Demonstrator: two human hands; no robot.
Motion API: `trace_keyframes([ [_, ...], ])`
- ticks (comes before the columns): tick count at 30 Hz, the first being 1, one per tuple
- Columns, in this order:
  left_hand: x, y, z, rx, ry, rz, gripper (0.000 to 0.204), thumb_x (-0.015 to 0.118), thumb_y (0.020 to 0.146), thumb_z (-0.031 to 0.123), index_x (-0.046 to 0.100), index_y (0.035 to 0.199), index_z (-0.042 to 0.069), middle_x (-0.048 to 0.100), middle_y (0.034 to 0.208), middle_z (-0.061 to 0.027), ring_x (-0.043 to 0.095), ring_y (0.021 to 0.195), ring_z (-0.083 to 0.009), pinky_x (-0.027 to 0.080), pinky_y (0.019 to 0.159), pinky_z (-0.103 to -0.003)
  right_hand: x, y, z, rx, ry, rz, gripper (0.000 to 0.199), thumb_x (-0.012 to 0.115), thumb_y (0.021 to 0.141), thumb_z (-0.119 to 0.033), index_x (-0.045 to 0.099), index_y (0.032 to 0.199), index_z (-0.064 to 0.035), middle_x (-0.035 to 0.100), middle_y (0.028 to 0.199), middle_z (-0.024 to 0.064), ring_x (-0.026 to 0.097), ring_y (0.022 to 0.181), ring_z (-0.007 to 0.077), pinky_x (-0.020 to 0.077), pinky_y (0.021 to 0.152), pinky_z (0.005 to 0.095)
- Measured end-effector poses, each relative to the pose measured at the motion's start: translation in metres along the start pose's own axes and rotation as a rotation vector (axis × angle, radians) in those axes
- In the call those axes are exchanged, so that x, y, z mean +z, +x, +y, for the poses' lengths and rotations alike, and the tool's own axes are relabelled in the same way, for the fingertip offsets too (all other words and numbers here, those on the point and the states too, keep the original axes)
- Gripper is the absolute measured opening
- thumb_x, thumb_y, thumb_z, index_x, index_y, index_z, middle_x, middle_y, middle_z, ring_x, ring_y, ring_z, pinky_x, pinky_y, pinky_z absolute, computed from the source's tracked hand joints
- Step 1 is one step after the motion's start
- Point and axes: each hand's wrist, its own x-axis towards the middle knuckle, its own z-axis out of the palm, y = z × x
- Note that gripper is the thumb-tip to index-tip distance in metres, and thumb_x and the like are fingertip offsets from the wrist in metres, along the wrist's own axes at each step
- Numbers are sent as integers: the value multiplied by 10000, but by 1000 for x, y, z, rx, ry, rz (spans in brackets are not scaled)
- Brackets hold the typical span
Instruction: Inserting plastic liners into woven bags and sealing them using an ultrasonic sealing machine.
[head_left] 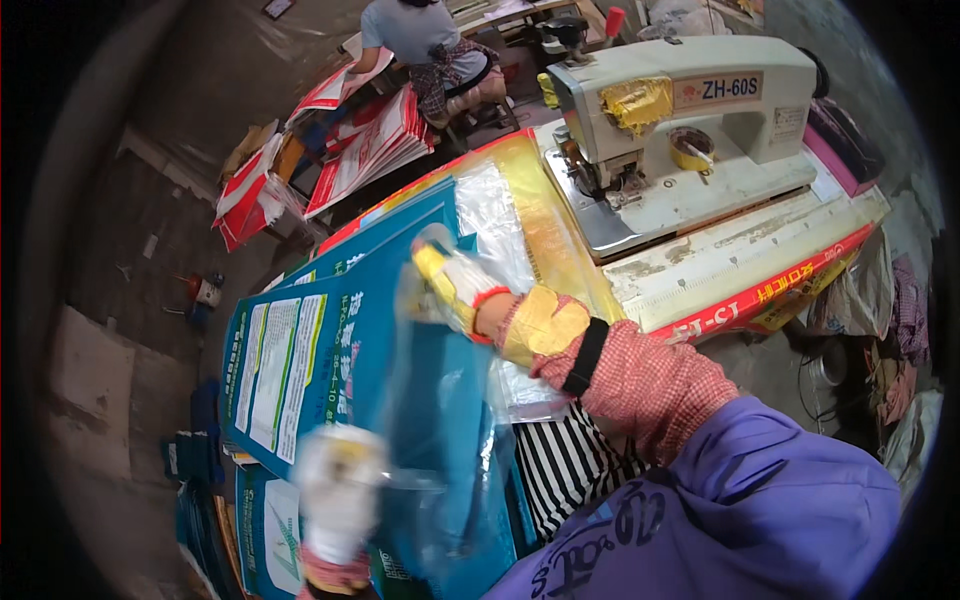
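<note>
Both my hands wear white work gloves. My right hand (460,285), with yellow fingertips, is over the upper end of a stack of blue printed bags (385,360). Its fingers look closed on the top of a clear plastic bag (440,440), which trails down across the blue bags toward my lap. My left hand (340,490) is lower on the left, over the blue bags, beside the clear plastic. Motion smears it, so its fingers cannot be made out.
A white sewing machine (690,110) stands on the worktable at upper right. Yellow-and-clear sheeting (530,230) covers the table beside it. Ahead, a co-worker (425,50) sits near piles of red-and-white bags (370,155). Folded blue bags (195,450) lie at lower left.
</note>
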Motion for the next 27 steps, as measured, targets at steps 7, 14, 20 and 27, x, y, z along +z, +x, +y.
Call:
trace_keyframes([
  [7,67,-30,-18,336,321,-1024,89,571,691,38,507,752,47,534,712,-104,560,696,-296,449,620,-357,-7,38,32,-345,-408,57,670,449,807,-664,594,980,-34,605,771,134,564,665,245,452,601,381],
  [14,52,109,85,961,965,115,494,756,540,93,569,994,42,547,1097,-135,540,963,-309,444,779,-395,2,-35,27,-724,-1135,-309,370,529,849,-231,498,1214,-182,481,1215,233,548,1020,358,471,812,377],
  [20,79,154,76,983,1162,-281,193,571,690,74,567,882,56,579,917,-97,567,874,-301,459,749,-381,2,-53,30,-479,-1091,-399,277,556,812,-290,611,1000,-94,607,1038,163,583,941,335,457,817,399],
  [27,81,159,53,523,1053,-283,281,511,771,30,611,1020,115,613,776,-141,607,724,-319,483,629,-374,-16,-65,41,-398,-864,-564,857,519,778,-572,196,1408,-89,434,1294,259,438,1189,379,362,964,387],
])
